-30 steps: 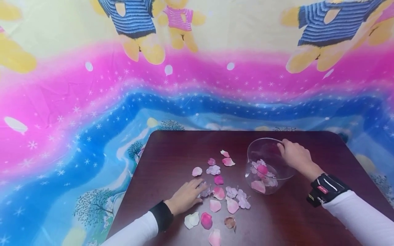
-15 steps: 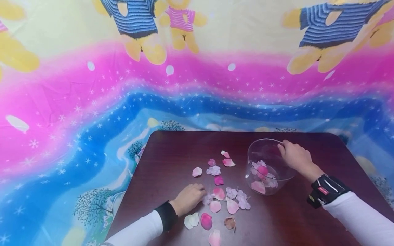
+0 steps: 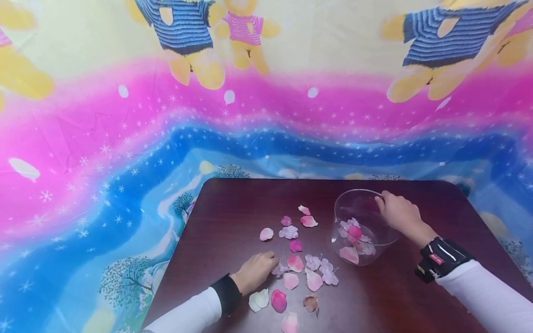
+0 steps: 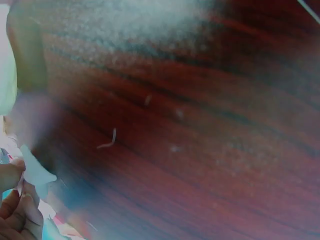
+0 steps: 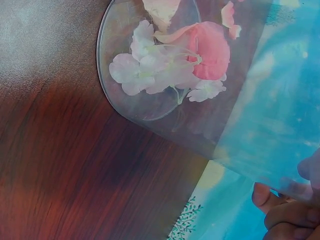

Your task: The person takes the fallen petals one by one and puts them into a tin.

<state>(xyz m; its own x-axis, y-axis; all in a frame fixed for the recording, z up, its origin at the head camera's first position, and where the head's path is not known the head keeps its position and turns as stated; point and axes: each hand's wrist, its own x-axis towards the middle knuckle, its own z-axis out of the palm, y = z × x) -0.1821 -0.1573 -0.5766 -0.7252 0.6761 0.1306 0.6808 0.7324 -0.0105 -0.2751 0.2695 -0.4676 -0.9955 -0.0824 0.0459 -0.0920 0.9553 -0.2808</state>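
Note:
My left hand (image 3: 255, 271) is low over the left of the table. Its thumb and fingers pinch a pale lilac flower (image 3: 279, 269), whose whitish petal (image 4: 37, 171) shows between the fingertips in the left wrist view. Thumb and fingers of my right hand (image 3: 400, 213) grip the rim of a clear round container (image 3: 339, 208) from the right. Inside lie pale flowers (image 5: 132, 75), a deep pink petal (image 5: 212, 52) and a light pink petal (image 3: 349, 255). Close to the left hand are a pink petal (image 3: 290, 280) and a two-tone petal (image 3: 295, 263).
More petals and flowers lie scattered over the dark wooden table (image 3: 233, 208): lilac flowers (image 3: 326, 270) at the middle, a white petal (image 3: 259, 300), a magenta petal (image 3: 279, 300) and a brown dried petal (image 3: 311, 303) nearer the front. A printed cloth (image 3: 266, 111) hangs behind.
My left hand has drawn slightly down, and its fingers have closed in on the lilac flower. The right hand and the container have stayed in place.

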